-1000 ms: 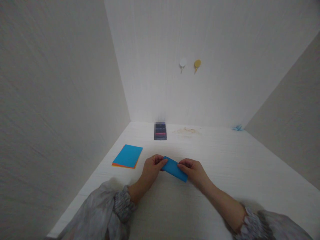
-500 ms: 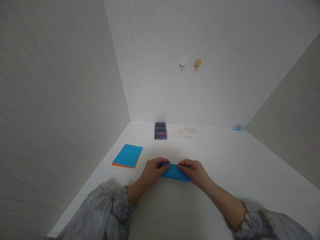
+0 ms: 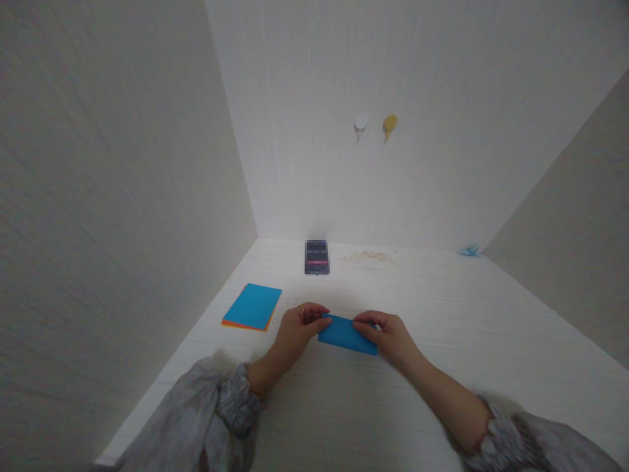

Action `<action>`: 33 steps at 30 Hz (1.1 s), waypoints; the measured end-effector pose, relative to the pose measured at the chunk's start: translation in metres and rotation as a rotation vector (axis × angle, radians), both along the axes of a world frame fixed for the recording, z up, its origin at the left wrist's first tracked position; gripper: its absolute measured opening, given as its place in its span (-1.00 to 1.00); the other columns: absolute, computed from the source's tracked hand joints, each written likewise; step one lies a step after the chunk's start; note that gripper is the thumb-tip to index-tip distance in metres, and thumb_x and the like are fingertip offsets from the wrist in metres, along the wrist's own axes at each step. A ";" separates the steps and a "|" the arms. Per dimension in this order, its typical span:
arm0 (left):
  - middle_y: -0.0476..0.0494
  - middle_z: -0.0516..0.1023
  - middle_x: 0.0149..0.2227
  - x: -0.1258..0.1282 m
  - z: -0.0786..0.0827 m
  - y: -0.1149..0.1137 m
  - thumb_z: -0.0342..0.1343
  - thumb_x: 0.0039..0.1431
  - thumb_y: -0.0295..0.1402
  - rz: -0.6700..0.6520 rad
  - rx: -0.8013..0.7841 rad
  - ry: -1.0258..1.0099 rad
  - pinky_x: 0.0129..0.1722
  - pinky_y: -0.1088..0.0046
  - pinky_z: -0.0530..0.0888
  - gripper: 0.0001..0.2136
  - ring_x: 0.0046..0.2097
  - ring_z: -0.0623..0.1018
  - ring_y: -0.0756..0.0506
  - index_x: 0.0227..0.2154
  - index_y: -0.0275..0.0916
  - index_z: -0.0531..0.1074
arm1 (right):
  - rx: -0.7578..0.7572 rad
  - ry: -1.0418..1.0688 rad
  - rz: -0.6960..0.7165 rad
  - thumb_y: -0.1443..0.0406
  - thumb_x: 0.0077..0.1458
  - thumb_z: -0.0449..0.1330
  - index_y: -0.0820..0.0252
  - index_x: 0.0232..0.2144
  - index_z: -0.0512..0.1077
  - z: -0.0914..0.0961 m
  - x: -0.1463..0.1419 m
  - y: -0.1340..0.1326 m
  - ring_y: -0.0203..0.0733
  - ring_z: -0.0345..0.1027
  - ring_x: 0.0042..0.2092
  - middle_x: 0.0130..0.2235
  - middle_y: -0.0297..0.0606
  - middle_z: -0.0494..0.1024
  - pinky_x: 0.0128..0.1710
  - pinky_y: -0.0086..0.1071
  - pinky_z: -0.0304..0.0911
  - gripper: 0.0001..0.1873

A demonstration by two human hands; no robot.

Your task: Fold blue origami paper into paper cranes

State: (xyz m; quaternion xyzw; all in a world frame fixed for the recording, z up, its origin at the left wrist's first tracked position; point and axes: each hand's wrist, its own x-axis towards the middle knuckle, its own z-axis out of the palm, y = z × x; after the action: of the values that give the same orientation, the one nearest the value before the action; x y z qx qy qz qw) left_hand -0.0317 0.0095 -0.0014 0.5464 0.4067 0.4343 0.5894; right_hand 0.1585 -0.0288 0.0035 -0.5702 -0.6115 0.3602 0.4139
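Note:
A folded strip of blue paper (image 3: 345, 334) lies low over the white table (image 3: 442, 308), held at both ends. My left hand (image 3: 297, 330) pinches its left end, fingers curled, a ring on one finger. My right hand (image 3: 388, 334) grips the right end with fingers pressed on the paper. The strip is a narrow rectangle, slightly tilted down to the right.
A stack of coloured paper sheets (image 3: 252, 307), blue on top and orange beneath, lies to the left. A dark phone (image 3: 317, 257) rests near the back wall. A small blue folded paper figure (image 3: 468, 250) sits at the far right corner. Two hooks (image 3: 376, 124) hang on the wall.
The blue strip has turned from a steeper tilt to nearly level, and both hands shifted slightly while keeping hold of its ends.

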 end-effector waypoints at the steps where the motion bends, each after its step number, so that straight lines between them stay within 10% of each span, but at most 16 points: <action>1: -0.02 0.44 -0.53 0.000 0.001 0.000 0.24 -0.21 -0.34 0.001 0.001 0.002 -0.46 0.54 0.31 -0.76 -0.48 0.41 0.03 -0.42 -0.33 0.43 | 0.003 0.009 -0.002 0.17 -0.10 0.15 0.22 -0.42 0.49 0.000 0.000 0.000 -0.15 0.37 -0.34 -0.41 -0.24 0.52 -0.36 -0.37 0.23 -0.75; 16: 0.05 0.34 -0.59 -0.001 -0.004 0.001 0.17 -0.17 -0.35 -0.116 0.049 0.062 -0.53 0.59 0.23 -0.80 -0.54 0.32 0.09 -0.45 -0.35 0.37 | -0.016 0.063 0.041 0.21 -0.13 0.16 0.21 -0.46 0.50 0.003 0.000 0.000 -0.15 0.37 -0.33 -0.44 -0.25 0.53 -0.33 -0.34 0.23 -0.80; 33: -0.04 0.44 -0.49 -0.008 -0.006 -0.001 0.02 -0.03 -0.38 -0.163 0.379 0.802 -0.38 0.47 0.32 -0.88 -0.41 0.41 -0.03 -0.45 -0.27 0.42 | 0.127 -0.417 0.149 0.36 -0.08 0.11 0.14 -0.45 0.51 -0.009 -0.010 0.005 -0.19 0.35 -0.33 -0.42 -0.29 0.54 -0.28 -0.34 0.19 -0.83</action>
State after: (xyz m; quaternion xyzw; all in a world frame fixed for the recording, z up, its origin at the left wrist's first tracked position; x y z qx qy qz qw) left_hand -0.0400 0.0085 -0.0076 0.8002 0.4719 0.2071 0.3069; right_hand 0.1486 -0.0236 -0.0052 -0.5582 -0.7457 0.2249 0.2859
